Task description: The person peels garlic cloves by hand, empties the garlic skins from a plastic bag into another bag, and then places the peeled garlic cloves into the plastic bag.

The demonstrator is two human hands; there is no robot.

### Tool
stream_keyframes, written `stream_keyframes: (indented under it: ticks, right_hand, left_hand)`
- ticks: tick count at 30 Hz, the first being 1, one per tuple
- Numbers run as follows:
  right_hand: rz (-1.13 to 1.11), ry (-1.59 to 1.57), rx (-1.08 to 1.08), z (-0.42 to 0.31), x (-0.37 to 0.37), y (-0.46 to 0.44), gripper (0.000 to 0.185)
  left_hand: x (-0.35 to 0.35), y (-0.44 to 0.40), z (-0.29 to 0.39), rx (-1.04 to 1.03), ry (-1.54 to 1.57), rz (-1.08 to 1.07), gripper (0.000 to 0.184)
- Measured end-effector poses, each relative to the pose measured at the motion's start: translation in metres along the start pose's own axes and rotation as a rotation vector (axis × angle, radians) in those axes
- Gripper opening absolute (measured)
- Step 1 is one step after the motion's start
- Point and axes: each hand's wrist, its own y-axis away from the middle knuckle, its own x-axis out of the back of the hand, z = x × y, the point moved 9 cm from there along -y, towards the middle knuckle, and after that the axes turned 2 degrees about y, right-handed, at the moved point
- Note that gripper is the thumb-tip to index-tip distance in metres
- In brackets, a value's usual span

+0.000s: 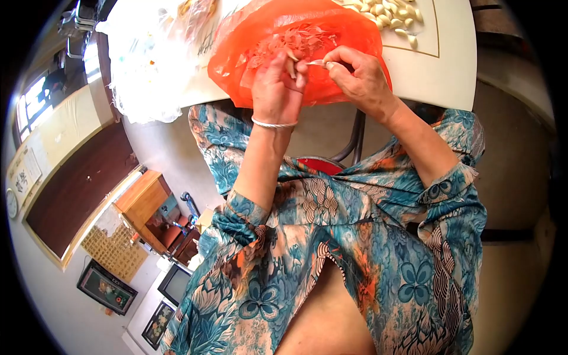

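Note:
My left hand (277,86), with a white bangle on its wrist, is closed around garlic cloves (291,64) that show between its fingers. To its right, my right hand (362,77) is closed in a pinch, thumb against forefinger. From that pinch a pale strip of garlic skin (316,62) stretches to the left fingertips. Both hands are over an open red plastic bag (234,74), which holds a heap of loose garlic skins (307,36). Peeled garlic cloves (393,13) lie in a pile on the table beyond my right hand.
The white table (452,65) has a rounded near edge above my lap. Clear plastic bags (145,71) lie at its left, washed out by glare. Below the table edge are dark chair legs (357,136). A wooden cabinet (142,198) stands farther off at left.

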Motion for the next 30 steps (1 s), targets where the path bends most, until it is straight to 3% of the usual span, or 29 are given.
stream_keyframes:
  ticks: [4, 10, 16, 30]
  right_hand:
    - [0.108, -0.023, 0.121, -0.002, 0.004, -0.001, 0.01]
    - [0.067, 0.182, 0.155, -0.002, 0.008, -0.005, 0.008]
    - [0.003, 0.025, 0.255, -0.008, 0.002, -0.006, 0.011]
    - [-0.141, 0.043, 0.166, 0.001, -0.005, -0.004, 0.016]
  left_hand:
    - [0.006, 0.001, 0.011, -0.044, -0.185, 0.054, 0.014]
    - [-0.008, 0.01, -0.002, 0.031, -0.465, 0.032, 0.014]
    - [-0.009, 0.012, -0.005, 0.017, -0.491, 0.001, 0.013]
    - [-0.011, 0.011, 0.002, -0.051, -0.62, 0.005, 0.019]
